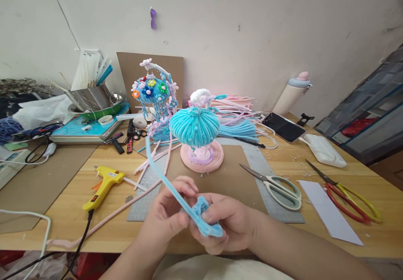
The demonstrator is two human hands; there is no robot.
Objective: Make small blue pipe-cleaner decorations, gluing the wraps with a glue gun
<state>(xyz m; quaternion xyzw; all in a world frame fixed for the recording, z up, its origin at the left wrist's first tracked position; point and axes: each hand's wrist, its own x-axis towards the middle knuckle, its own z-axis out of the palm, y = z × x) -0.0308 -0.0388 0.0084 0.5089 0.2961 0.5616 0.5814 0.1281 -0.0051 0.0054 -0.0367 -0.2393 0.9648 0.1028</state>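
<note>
My right hand [225,219] pinches a light blue pipe cleaner [209,229] folded into a small bent shape, thumb pressed on top. The long free end rises to the upper left, past the fingers of my left hand [171,208]. That hand is curled round the strand, its thumb against it beside the folded part. Just beyond my hands stands a lamp-like pipe-cleaner piece with a turquoise pleated dome [194,126] on a round pink base [217,156]. Behind it on the left is a blue dome decorated with colourful flowers [151,91].
A yellow glue gun [105,185] lies left, its cord hanging over the table edge. Right are green-white scissors [280,189], a white card [329,210] and red-yellow scissors [348,198]. Blue pipe cleaners [239,131], a phone [283,126] and a bottle [291,95] sit at the back.
</note>
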